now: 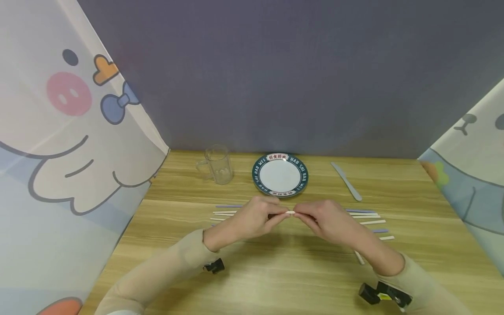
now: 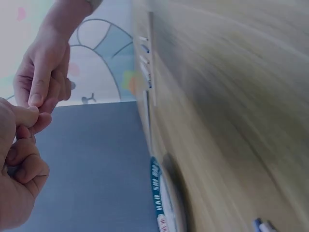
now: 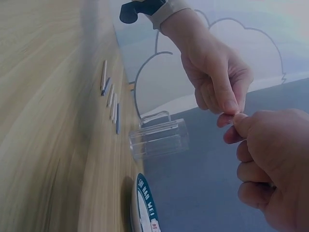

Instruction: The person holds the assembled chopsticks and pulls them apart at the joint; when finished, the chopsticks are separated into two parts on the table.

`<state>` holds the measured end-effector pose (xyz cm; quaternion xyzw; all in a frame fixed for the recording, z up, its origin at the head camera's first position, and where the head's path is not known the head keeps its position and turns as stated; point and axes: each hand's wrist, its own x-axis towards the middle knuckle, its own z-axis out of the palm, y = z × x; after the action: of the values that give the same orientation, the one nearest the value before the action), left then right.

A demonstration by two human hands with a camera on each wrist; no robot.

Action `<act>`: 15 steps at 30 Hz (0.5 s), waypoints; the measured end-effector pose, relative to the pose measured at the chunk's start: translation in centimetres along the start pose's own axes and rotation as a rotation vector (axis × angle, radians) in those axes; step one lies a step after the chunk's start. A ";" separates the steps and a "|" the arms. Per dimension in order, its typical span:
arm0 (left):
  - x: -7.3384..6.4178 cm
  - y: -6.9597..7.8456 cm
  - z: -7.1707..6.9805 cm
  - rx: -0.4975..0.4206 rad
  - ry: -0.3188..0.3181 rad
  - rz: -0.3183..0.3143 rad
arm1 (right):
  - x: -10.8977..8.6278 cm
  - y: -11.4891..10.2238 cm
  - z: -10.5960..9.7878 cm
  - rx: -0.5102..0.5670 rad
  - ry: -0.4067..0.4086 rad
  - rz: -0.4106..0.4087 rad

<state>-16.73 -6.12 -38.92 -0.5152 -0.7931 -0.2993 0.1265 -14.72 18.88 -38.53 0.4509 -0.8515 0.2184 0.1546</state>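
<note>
My left hand (image 1: pixel 257 216) and right hand (image 1: pixel 327 219) meet fingertip to fingertip above the table, just in front of the plate. Between them shows a small white piece (image 1: pixel 290 212), pinched by thumb and fingers from both sides. Most of it is hidden by the fingers, so its kind cannot be told. In the left wrist view, the left hand (image 2: pixel 21 166) has its other fingers curled in. The right wrist view shows the right hand (image 3: pixel 282 159) likewise curled, thumb against the left fingertips. White and purple thin sticks (image 1: pixel 372 222) lie on the table beneath both hands.
A round plate (image 1: pixel 280 176) with a dark green lettered rim stands behind the hands. To its left is a clear glass mug (image 1: pixel 221 165), to its right a table knife (image 1: pixel 346 181). More sticks (image 1: pixel 224 213) lie by the left wrist. A grey panel (image 1: pixel 291 78) rises behind the wooden table.
</note>
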 end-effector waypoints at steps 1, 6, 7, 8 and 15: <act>0.1 0.0 -0.1 -0.002 0.004 0.002 | 0.0 0.0 0.0 -0.002 0.005 0.000; 0.2 -0.1 -0.3 -0.016 -0.006 0.041 | 0.0 0.3 -0.3 0.005 0.008 -0.036; 0.2 -0.2 -0.4 -0.022 -0.014 0.050 | 0.0 0.4 -0.3 0.005 0.005 -0.047; 0.2 -0.3 -0.4 -0.027 -0.022 0.057 | -0.1 0.4 -0.4 0.010 0.002 -0.054; 0.5 -0.5 -0.7 -0.038 -0.004 0.072 | -0.1 0.4 -0.5 -0.027 0.040 -0.053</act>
<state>-17.46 -6.31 -38.32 -0.5463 -0.7685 -0.3083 0.1259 -14.99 19.40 -38.20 0.4669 -0.8388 0.2116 0.1835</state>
